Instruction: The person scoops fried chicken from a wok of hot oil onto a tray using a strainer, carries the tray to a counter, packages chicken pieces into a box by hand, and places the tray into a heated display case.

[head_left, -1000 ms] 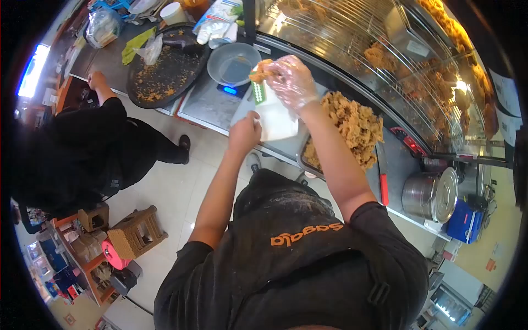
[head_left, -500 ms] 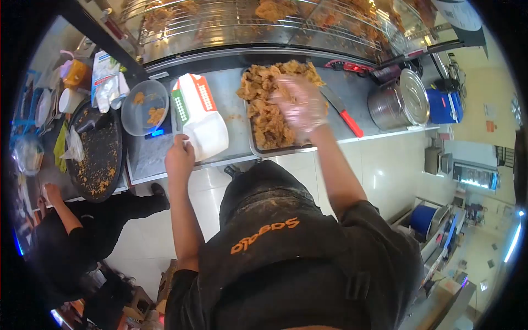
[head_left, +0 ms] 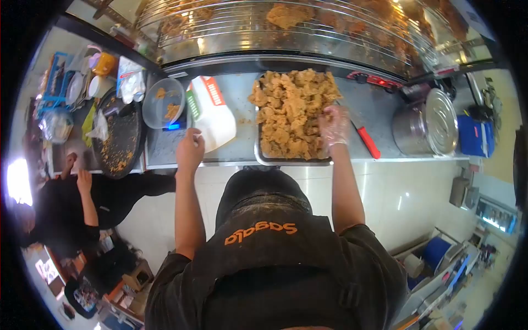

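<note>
My left hand (head_left: 191,149) is at the near-left edge of a white paper bag (head_left: 220,126) with orange and green printed panels. Its fingers are curled closed on that edge. A metal tray (head_left: 257,149) heaped with fried chicken pieces (head_left: 291,113) lies right of the bag. My right hand (head_left: 334,127), in a clear plastic glove, reaches in at the tray's right side. Its fingers are curled round a piece of chicken, partly hidden by the glove. Just right of this hand lies a knife with a red handle (head_left: 368,143).
A clear plastic tub (head_left: 164,104) with a few scraps stands left of the bag. Farther left is a crumb-covered black tray (head_left: 116,144), beside another person (head_left: 91,203). A steel pot (head_left: 426,122) stands right. A glass display with wire racks (head_left: 231,22) borders the counter's back.
My right hand has moved from over the middle of the chicken to the tray's right side. My left hand stays at the bag, which now looks flatter. The camera view has shifted.
</note>
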The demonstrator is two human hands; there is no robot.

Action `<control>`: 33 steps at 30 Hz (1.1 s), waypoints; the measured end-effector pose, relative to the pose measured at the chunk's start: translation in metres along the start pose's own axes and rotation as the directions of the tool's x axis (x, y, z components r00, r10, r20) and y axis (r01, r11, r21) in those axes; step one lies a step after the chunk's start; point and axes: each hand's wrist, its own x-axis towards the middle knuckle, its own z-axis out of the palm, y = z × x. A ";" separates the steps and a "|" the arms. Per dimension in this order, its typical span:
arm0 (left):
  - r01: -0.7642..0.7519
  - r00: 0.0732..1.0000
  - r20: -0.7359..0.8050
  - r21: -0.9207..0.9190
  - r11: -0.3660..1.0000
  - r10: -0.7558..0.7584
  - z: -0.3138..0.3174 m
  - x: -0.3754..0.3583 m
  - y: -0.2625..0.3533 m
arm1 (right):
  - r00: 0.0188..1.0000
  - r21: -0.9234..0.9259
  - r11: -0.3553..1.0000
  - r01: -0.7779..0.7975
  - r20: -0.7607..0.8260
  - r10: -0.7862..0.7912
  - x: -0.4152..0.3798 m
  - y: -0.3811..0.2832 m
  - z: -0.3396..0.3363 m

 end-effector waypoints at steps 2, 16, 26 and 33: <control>0.029 1.000 -0.004 0.012 0.999 -0.029 0.002 0.002 -0.006 | 1.000 0.179 0.984 0.014 -0.026 -0.009 -0.002 0.017 0.005; 0.099 0.914 -0.345 -0.319 0.943 -0.213 -0.060 0.016 -0.063 | 0.770 0.791 0.085 -0.606 0.610 -0.187 0.074 -0.242 0.077; 0.491 0.781 0.623 -0.576 0.653 -0.038 -0.063 0.033 -0.096 | 0.680 0.249 0.951 0.183 0.666 -0.305 0.079 -0.350 0.230; -0.229 0.526 0.365 -0.809 0.541 0.768 -0.081 0.040 -0.031 | 0.962 0.077 0.992 0.104 0.244 -0.120 0.046 -0.232 0.016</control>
